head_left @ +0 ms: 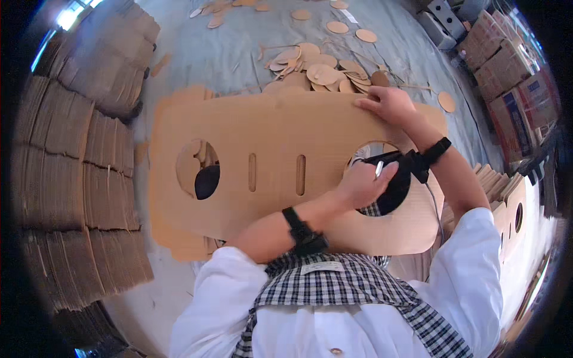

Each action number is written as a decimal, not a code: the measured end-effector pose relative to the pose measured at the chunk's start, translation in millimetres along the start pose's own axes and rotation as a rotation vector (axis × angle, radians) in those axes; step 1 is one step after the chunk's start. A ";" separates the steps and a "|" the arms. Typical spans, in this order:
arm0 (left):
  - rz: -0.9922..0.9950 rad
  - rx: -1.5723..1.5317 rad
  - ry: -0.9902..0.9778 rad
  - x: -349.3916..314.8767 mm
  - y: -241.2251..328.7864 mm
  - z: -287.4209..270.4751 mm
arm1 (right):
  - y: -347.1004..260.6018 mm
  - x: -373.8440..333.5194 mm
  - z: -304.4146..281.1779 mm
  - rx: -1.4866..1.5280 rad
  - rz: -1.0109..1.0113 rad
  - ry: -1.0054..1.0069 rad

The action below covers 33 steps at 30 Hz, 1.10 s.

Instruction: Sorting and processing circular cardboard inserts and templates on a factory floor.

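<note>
A large brown cardboard sheet [268,221] lies in front of me, with two round holes and two narrow slots cut through it. My left hand [365,184] is closed at the right round hole, and a short silver piece [379,170] shows between its thumb and fingers. Its kind I cannot make out. My right hand [389,106] grips the sheet's far edge on the right, thumb on the face and fingers partly hidden over the edge. More cardboard shows under the sheet's left side. Both wrists wear black bands with small black devices.
Beyond the sheet, cut cardboard discs [322,74] lie in a heap on a grey floor cover [197,59]. Tall stacks of flat cardboard [65,173] stand at the left. At the right are boxes [507,77] and upright cut sheets [510,212]. A thin cable [437,206] hangs by my right arm.
</note>
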<state>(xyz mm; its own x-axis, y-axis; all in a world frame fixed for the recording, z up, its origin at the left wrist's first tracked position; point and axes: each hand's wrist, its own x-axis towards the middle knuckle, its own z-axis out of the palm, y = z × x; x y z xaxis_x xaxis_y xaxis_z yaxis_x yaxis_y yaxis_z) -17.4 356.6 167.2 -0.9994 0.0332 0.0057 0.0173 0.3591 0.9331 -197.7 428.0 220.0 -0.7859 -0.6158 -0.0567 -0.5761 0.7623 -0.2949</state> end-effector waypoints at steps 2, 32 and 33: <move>0.017 -0.106 0.113 7.8 14.4 -13.1 | 3.2 5.6 -13.5 -0.030 -0.052 0.017; 0.358 -0.678 0.694 -54.6 16.3 -181.7 | 37.8 -22.3 9.5 -0.049 0.128 0.066; 0.303 -0.662 0.773 -56.7 10.2 -192.0 | 30.6 -22.5 8.6 -0.042 0.113 0.066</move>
<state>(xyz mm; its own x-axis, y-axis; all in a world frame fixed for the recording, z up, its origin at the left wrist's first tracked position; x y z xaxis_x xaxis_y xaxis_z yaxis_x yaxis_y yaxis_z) 33.9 179.3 245.4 -0.7071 -0.6492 0.2804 0.4820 -0.1523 0.8628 -195.7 463.5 204.1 -0.8586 -0.5121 -0.0237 -0.4910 0.8347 -0.2495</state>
